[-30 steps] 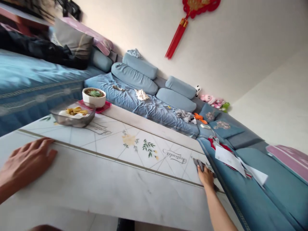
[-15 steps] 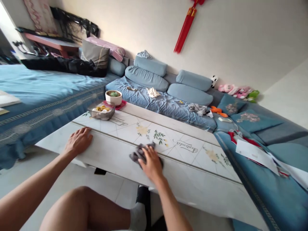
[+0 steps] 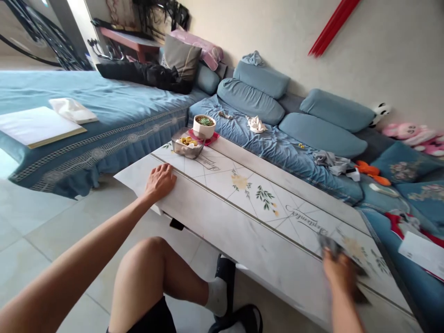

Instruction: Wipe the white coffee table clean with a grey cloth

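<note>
Left hand (image 3: 159, 181): flat on table (image 3: 243, 249), fingers close together.
Right hand (image 3: 342, 273): on gray rag (image 3: 329, 245), fingers too blurry to tell.
Could go wrong: fast rubbing might push rag off.

Grey cloth (image 3: 331, 245), blurred, seemingly bunched under right hand (image 3: 340, 273).

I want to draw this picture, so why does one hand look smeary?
In the head view, the right hand and grey cloth are blurred, probably from fast movement, while the left hand is sharp. The head view also makes the table look stretched and tilted.
</note>
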The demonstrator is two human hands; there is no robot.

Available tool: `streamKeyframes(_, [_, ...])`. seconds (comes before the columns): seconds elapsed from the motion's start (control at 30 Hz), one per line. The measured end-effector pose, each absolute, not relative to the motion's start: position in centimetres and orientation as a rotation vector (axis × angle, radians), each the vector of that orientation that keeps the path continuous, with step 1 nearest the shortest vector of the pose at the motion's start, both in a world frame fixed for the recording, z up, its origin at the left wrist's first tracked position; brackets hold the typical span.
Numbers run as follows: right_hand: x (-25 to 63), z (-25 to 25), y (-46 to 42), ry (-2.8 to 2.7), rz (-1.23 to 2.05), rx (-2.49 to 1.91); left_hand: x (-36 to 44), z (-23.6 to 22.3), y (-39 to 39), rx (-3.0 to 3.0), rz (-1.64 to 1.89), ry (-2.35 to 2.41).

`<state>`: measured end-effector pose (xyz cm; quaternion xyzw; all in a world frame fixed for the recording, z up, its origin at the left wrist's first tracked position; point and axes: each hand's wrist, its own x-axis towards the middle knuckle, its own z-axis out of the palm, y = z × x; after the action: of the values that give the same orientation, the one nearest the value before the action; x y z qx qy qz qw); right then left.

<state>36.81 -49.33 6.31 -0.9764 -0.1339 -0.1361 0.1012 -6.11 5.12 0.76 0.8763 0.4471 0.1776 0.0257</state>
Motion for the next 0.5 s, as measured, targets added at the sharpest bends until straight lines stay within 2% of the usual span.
streamKeyframes(0.13, [21.2, 3.9, -28.6, -1.074, -0.171, -2.544, -6.1, 1.4, 4.7, 2.679, 0.539, 1.387])
streamKeyframes(0.27, [6.5, 2.1, -17.7, -1.479, -0.059, -2.165, -6.4, 2.3, 4.3, 2.663, 0.485, 1.388])
streamKeyframes(0.37, [4.3, 1.3, -19.7, -1.558, -0.046, -2.039, -6.6, 2.7, 4.3, 2.666, 0.437, 1.388])
streamKeyframes(0.43, [8.1, -0.1, -26.9, -1.52, -0.045, -2.063, -6.6, 2.6, 4.3, 2.679, 0.402, 1.368])
streamKeyframes(0.5, [14.8, -1.6, -37.8, -1.359, -0.083, -2.187, -6.7, 2.4, 4.5, 2.702, 0.373, 1.337])
